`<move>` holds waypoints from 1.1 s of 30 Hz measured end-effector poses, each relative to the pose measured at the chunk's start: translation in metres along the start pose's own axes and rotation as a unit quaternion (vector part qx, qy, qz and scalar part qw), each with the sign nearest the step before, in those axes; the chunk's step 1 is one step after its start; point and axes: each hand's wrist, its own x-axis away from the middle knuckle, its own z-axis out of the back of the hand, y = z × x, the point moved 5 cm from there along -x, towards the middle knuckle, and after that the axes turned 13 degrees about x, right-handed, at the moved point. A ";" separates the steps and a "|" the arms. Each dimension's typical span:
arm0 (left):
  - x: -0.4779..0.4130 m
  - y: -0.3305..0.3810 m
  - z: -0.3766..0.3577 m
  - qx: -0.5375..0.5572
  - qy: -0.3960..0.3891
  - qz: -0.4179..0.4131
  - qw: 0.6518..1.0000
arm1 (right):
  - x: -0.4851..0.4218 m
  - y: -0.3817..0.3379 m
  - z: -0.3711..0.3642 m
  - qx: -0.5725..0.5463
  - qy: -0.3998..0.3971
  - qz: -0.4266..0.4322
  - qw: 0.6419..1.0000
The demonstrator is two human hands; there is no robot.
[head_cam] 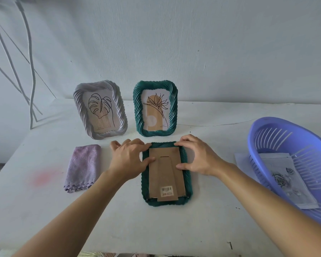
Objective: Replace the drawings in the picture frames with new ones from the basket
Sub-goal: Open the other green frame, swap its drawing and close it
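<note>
The table lay open along its near edge and near-left corner — cloth and face-down frame filled the middle, grey frame and upright green frame barred the far edge, the basket the right edge.

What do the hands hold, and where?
The face-down green frame: the left hand grips its far left corner, the right hand its far right corner, thumbs on the cardboard back.
</note>
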 end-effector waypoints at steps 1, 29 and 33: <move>-0.002 0.000 0.001 0.002 -0.008 -0.002 1.000 | 0.000 0.000 0.000 -0.001 -0.001 -0.001 1.000; 0.060 -0.003 0.008 0.158 0.078 0.011 0.984 | 0.029 -0.013 0.000 0.024 0.124 -0.048 0.991; 0.101 0.001 0.004 0.144 0.064 -0.013 0.987 | 0.042 -0.017 -0.005 0.040 0.184 -0.044 0.981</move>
